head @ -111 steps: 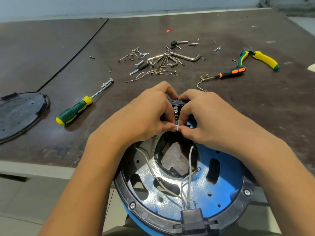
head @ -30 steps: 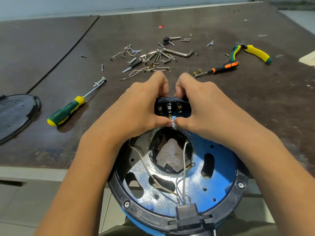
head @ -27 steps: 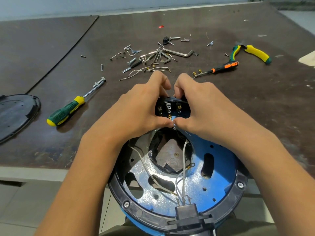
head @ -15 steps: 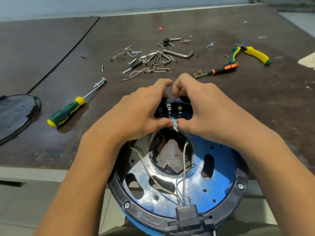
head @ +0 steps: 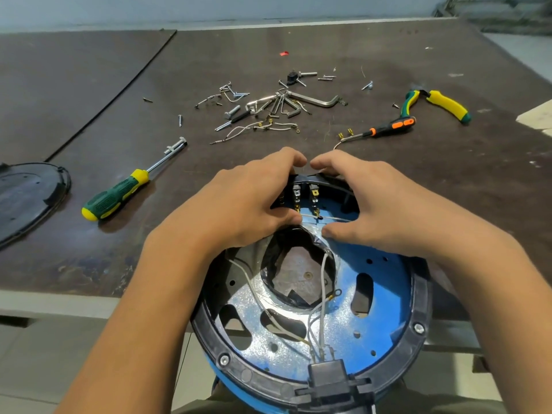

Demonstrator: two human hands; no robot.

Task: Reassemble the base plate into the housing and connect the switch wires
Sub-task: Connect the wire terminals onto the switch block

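The housing (head: 419, 297) is positioned at the near edge of the surface (head: 448, 180), with the base plate (head: 385, 297) seated inside. The switch (head: 304, 194) stands at the far rim. A white wire (head: 327, 218) lies just below its terminals, long axis left to right, one end at the thumb of the left hand (head: 248, 201). That hand is nearer, and its fingers are curled round the switch. The fingers of the right hand (head: 382, 204) are hooked over the far rim, but a grip cannot be confirmed. Since half a second ago, the right thumb has been drawn rightward, away from the left thumb.
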